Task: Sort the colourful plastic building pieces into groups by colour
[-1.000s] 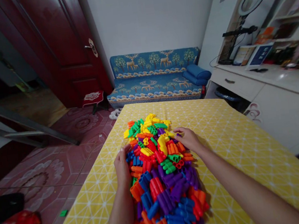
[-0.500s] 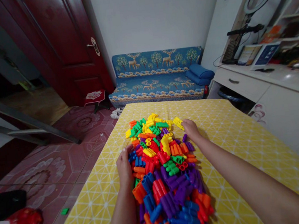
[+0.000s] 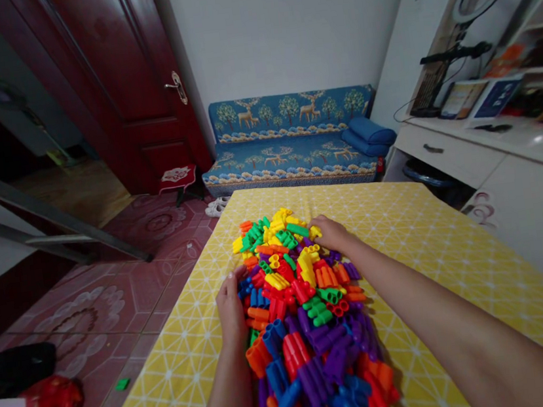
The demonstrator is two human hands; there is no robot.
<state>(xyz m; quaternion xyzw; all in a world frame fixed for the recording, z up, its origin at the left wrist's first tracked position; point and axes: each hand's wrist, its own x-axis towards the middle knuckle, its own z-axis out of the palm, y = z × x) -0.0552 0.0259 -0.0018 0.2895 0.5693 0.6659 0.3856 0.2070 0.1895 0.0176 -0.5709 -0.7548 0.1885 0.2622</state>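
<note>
A long heap of bullet-shaped plastic building blocks [image 3: 297, 352] in red, orange, yellow, green, blue and purple runs down the table toward me. At the heap's far right edge, my right hand [image 3: 332, 234] is closed, with a yellow block [image 3: 314, 232] at its fingertips, against other yellow and green blocks. My left hand [image 3: 230, 301] rests along the left side of the heap, loosely cupped and open, its fingers touching the dark blue blocks [image 3: 245, 287]. Some of its fingertips are hidden by the blocks.
A yellow patterned cloth [image 3: 182, 366] covers the table. Beyond it stands a blue sofa [image 3: 276, 157]. On the right is a white cabinet [image 3: 523, 199]; a metal ladder-like frame [image 3: 55, 213] stands left. One green block [image 3: 122, 384] lies on the floor beside a red bag [image 3: 58, 404].
My right hand has moved left, bringing the yellow block from just outside the heap against its edge. My left hand stays by the heap. The view has shifted slightly.
</note>
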